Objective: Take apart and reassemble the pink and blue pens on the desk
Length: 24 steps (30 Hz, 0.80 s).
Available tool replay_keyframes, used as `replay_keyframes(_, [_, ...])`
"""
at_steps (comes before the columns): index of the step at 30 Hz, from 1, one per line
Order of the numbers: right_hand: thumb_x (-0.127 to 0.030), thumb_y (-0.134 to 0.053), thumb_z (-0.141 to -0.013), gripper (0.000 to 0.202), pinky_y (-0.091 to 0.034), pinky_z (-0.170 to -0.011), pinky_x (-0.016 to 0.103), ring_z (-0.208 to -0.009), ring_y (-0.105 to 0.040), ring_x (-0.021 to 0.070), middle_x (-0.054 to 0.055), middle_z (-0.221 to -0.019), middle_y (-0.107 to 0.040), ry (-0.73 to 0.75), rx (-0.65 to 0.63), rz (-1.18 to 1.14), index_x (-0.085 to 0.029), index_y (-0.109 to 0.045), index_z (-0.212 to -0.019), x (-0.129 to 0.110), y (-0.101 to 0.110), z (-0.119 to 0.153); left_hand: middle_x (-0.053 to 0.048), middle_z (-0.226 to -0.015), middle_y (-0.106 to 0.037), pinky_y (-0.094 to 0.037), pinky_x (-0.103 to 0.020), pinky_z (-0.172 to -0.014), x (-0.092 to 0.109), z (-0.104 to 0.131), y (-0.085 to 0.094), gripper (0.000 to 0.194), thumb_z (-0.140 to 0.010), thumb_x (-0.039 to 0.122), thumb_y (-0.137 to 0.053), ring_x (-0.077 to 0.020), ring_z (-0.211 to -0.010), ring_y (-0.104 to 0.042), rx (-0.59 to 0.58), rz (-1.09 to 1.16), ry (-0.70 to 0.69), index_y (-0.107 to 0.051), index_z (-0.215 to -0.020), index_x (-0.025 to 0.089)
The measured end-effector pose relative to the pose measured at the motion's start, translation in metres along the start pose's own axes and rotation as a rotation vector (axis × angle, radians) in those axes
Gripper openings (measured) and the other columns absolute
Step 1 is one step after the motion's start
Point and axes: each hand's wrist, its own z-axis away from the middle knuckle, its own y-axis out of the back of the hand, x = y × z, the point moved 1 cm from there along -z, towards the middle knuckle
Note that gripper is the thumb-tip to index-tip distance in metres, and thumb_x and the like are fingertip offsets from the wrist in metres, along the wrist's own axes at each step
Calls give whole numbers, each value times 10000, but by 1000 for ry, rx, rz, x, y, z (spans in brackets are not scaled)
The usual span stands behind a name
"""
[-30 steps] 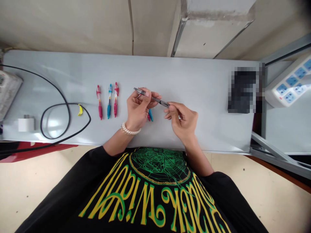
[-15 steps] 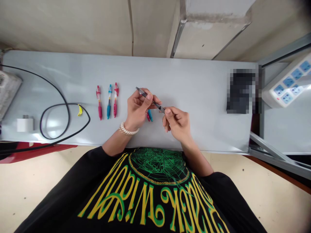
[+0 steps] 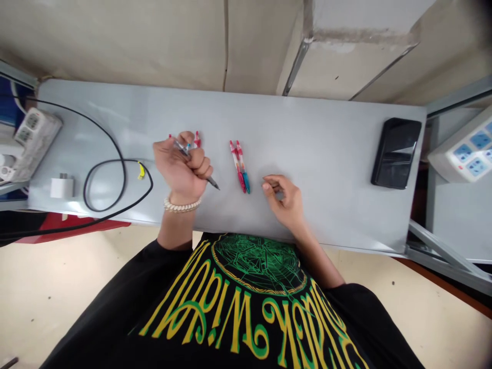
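Note:
My left hand (image 3: 182, 166) is wrapped round a dark grey pen (image 3: 212, 182), whose tip sticks out toward the lower right. It hovers over the pens lying at the left, hiding most of them; a red pen's upper end (image 3: 197, 138) shows beyond the fingers. Between my hands two pens lie side by side on the grey table (image 3: 326, 154): one with a pink grip (image 3: 241, 179) and one with a blue grip (image 3: 246, 183). My right hand (image 3: 283, 199) is just right of them, fingers curled with a gap to the thumb, holding nothing visible.
A black phone (image 3: 396, 154) lies at the table's right end. On the left are a looped black cable (image 3: 148, 193) with a yellow tag (image 3: 141, 170), a white charger (image 3: 62, 186) and a power strip (image 3: 34, 138). Another power strip (image 3: 467, 148) stands at the far right.
My left hand has moved left with the grey pen, away from my right hand, which has let go of the pen. The two middle pens are uncovered. The view has shifted left.

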Motion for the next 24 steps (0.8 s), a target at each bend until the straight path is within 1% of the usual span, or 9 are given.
replay_keyframes(2, [-462,-620,-1033,283,-610,-698,308,-776,-709,154,56,-942,-779,30,-5,32,-204,-707,-1113,-1,-1,0,78,-480,-89,-159,-303,-447,9,2,16,402,-897,661,-506,-126,-423,-82,34,-99,-32,-512,-781,275])
replay_keyframes(5, [-448,-607,-1038,276,-603,-692,307,-779,-704,156,62,-952,-783,47,-17,73,-202,-706,-1114,-4,-4,-2,60,-491,-67,-187,-323,-492,19,4,33,340,-810,629,-566,-141,-466,-72,94,-221,-67,-527,-778,293])
replay_keyframes(8, [-439,-596,-1042,266,-595,-703,312,-780,-703,157,63,-954,-784,85,-45,110,-208,-709,-1109,-4,-6,-4,56,-482,-78,-174,-335,-510,25,6,43,325,-809,615,-530,-132,-477,-34,118,-274,-82,-551,-771,293])
replay_keyframes(13, [-406,-593,-1046,235,-586,-699,301,-801,-704,159,62,-970,-777,142,-63,141,-211,-702,-1120,-3,-8,-4,62,-471,-80,-156,-321,-450,31,0,58,285,-814,586,-548,-125,-465,2,171,-330,-47,-545,-807,302])
replay_keyframes(15, [-378,-597,-1045,223,-595,-726,312,-825,-705,168,63,-987,-765,164,-66,157,-213,-692,-1161,-4,-8,-5,63,-494,-176,-226,-316,-454,32,-4,67,345,-865,644,-554,-124,-465,-80,184,-368,-61,-552,-869,299])
replay_keyframes(16, [-361,-598,-1045,222,-602,-752,327,-848,-707,175,67,-1011,-756,185,-75,175,-216,-688,-1186,-5,-9,-5,61,-514,-254,-284,-324,-477,32,-6,72,408,-877,700,-570,-125,-471,-163,185,-400,-86,-548,-911,294])
replay_keyframes(19, [-311,-594,-1047,232,-609,-867,402,-946,-699,216,100,-1089,-708,259,-144,296,-216,-697,-1232,-11,-14,-9,34,-643,-516,-446,-386,-623,30,-12,86,693,-762,855,-714,-158,-579,-453,229,-544,-191,-525,-1073,266])
replay_keyframes(21, [-287,-581,-1053,232,-601,-907,437,-967,-677,233,121,-1115,-670,277,-196,390,-210,-709,-1230,-14,-19,-12,-5,-804,-639,-510,-436,-729,26,-12,93,872,-673,844,-827,-190,-678,-576,274,-670,-231,-499,-1218,246])
replay_keyframes(24, [-264,-537,-1069,211,-594,-878,421,-902,-635,215,118,-1099,-632,275,-228,459,-210,-717,-1166,-16,-27,-16,-95,-1141,-677,-560,-480,-878,23,-6,97,976,-703,757,-884,-226,-887,-675,263,-866,-270,-431,-1405,252])
